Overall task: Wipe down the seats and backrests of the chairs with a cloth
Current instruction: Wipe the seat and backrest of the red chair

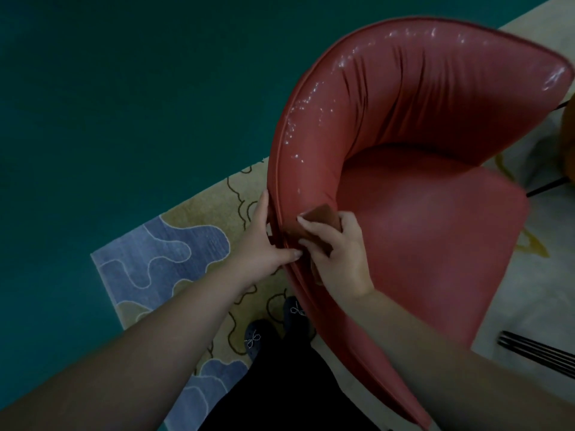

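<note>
Head view: we are gripping the red chair's (435, 228) backrest edge (281, 169) with our left hand (264, 244) while our right hand (337, 253) is clutching a brown cloth (322, 214) against its inner side.

We look down on a red padded chair (435, 231) with a curved, glossy backrest (389, 98), standing on a patterned rug (174, 253) beside teal floor (124, 88). Our left hand (264, 244) grips the backrest's outer edge, thumb over the piping. Our right hand (339, 253) holds a small reddish-brown cloth (322, 214) against the inside of the backrest, just across from the left. Below, we see dark shoes (273, 328).
</note>
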A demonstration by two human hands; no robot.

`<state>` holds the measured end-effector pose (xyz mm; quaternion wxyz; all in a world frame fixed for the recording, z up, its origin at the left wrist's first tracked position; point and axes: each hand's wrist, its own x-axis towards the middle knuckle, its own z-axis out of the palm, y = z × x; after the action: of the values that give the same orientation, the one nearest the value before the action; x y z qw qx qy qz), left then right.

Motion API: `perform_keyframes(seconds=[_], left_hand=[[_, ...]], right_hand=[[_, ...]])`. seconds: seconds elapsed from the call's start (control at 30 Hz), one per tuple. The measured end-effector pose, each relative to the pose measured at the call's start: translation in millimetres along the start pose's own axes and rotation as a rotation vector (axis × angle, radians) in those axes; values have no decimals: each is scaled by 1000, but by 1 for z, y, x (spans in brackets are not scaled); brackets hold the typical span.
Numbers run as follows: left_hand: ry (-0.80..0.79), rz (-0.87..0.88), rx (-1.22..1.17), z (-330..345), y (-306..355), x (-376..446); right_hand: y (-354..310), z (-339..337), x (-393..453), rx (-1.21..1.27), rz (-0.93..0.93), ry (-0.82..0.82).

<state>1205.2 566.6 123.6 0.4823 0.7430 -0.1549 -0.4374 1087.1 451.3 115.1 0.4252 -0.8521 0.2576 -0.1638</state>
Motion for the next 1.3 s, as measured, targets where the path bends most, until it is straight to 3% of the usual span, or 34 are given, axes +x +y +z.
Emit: perform_keyframes(seconds=[0.2,0.37,0.63,0.73,0.87,1.1,1.3], left_hand=[[34,7,-42,-1,5,7],[104,15,-74,-5,5,16],[406,37,-63,6,19,53],[557,25,59,21,33,77],[630,14,211,30,29,85],[698,-15,291,30,32,84],[634,-51,344,28,37,84]], right_hand=[[-8,9,82,-22,5,23],[3,2,36,69,-32,12],[-5,15,127,60,37,79],[2,13,121,97,66,95],[18,12,100,170,132,140],[12,5,160,-43,-107,49],[14,9,126,-76,-218,-44]])
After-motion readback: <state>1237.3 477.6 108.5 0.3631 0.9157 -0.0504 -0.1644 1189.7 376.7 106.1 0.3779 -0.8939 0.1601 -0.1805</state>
